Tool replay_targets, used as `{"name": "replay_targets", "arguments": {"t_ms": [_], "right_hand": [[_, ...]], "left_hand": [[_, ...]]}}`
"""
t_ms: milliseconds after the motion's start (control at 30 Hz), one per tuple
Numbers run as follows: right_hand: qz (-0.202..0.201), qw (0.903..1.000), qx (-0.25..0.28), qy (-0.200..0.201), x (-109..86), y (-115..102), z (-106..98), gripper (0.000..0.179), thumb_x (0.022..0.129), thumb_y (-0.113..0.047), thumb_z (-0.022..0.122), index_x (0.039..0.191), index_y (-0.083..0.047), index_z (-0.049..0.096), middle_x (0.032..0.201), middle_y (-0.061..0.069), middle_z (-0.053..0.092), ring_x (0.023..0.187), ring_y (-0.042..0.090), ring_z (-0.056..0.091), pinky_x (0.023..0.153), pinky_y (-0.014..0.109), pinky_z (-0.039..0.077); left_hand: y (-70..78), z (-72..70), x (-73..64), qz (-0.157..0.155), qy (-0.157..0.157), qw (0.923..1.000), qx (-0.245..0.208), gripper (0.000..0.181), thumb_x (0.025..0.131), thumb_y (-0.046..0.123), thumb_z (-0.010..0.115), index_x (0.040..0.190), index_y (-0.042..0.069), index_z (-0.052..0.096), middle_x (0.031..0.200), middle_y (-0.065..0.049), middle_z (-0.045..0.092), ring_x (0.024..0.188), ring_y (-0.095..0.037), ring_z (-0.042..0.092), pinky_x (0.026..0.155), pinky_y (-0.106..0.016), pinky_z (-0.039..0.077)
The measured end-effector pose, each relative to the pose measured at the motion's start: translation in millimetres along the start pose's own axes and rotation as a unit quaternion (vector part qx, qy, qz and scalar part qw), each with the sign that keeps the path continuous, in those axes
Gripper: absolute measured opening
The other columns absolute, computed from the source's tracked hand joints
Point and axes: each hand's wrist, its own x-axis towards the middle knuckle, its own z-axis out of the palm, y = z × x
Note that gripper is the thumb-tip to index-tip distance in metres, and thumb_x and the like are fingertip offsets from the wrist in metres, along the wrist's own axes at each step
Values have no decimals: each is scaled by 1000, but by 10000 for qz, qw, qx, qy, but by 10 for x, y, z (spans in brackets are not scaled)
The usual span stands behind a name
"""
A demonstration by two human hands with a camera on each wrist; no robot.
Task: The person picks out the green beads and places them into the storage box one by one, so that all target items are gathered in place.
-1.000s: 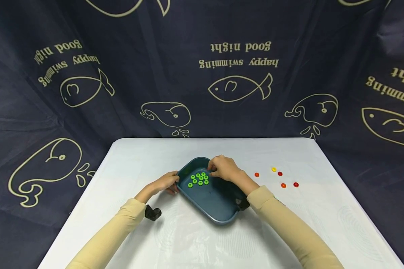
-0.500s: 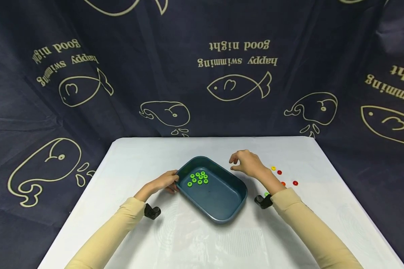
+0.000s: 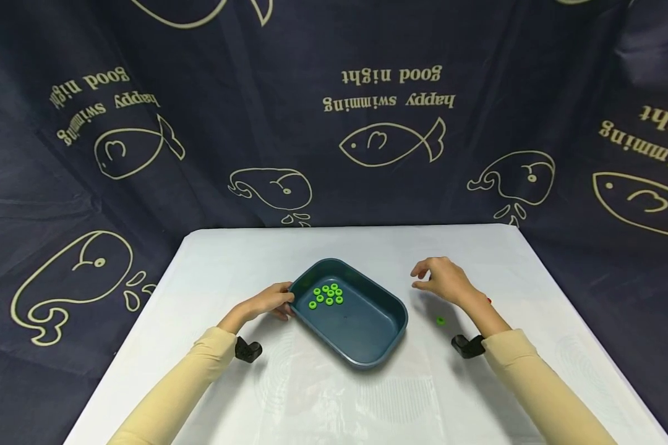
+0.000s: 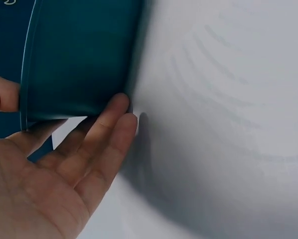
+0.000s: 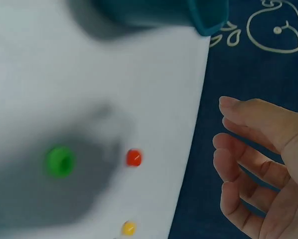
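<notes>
In the head view, a dark blue-green rectangular tray (image 3: 362, 337) stands at an angle on the white table. Several small green ring-shaped beads (image 3: 330, 293) are grouped at its far left end. My left hand (image 3: 266, 301) grips the tray's left corner, thumb over the rim and fingers (image 4: 111, 132) against the outer wall. Right of the tray, my right hand (image 3: 445, 281) hovers above the table, fingers loosely bent and holding nothing. Below it lies one green ring bead (image 3: 441, 321). The right wrist view shows an orange-red bead (image 5: 134, 158) and a yellow bead (image 5: 128, 228) nearby.
A red bead (image 3: 488, 300) peeks out beside my right wrist; other loose beads there are hidden by the arm. Behind the white table (image 3: 245, 259) hangs a dark curtain (image 3: 334, 198) with fish and whale drawings. Black camera mounts sit under both wrists.
My right hand has come out of the tray and moved right, over the loose beads. A green ring bead on the table has come into view. The left hand stays on the tray.
</notes>
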Motion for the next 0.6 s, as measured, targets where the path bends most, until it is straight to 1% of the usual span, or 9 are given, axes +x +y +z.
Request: {"name": "replay_targets", "arguments": {"t_ms": [167, 233, 300, 433, 600], "right_hand": [[83, 10000, 16, -37, -158, 183, 58, 19, 77, -20, 74, 94, -11, 73, 89, 7, 70, 72, 16, 60, 56, 29, 44], [161, 9998, 18, -133, -218, 236, 86, 20, 77, -20, 74, 95, -10, 73, 89, 7, 69, 71, 15, 59, 55, 29, 43], [237, 9995, 25, -220, -278, 283, 118, 21, 77, -21, 74, 95, -10, 73, 88, 7, 69, 74, 18, 61, 55, 30, 43], [299, 9989, 102, -358, -395, 360, 177, 21, 76, -22, 74, 93, -9, 73, 86, 5, 69, 77, 20, 62, 57, 31, 44], [347, 9984, 242, -387, -505, 443, 255, 22, 72, -22, 78, 89, -9, 73, 81, 2, 69, 75, 15, 59, 62, 30, 44]], "left_hand": [[-8, -3, -11, 37, -2, 10000, 45, 52, 89, 12, 40, 135, -12, 35, 84, -5, 70, 87, -34, 69, 74, -44, 57], [-6, -3, -14, 26, 6, 10000, 65, 52, 89, 12, 40, 135, -11, 35, 84, -6, 69, 88, -35, 68, 75, -44, 56], [-4, -6, -10, 30, -19, 9999, 94, 51, 88, 12, 41, 134, -11, 36, 86, -7, 69, 87, -33, 68, 75, -45, 56], [6, -15, -12, 50, -81, 9998, 146, 50, 88, 12, 41, 132, -11, 38, 97, -14, 68, 88, -31, 69, 77, -46, 56], [11, -26, -21, 56, -130, 9998, 131, 50, 89, 13, 41, 134, -9, 38, 111, -25, 62, 92, -34, 68, 79, -47, 55]]}}
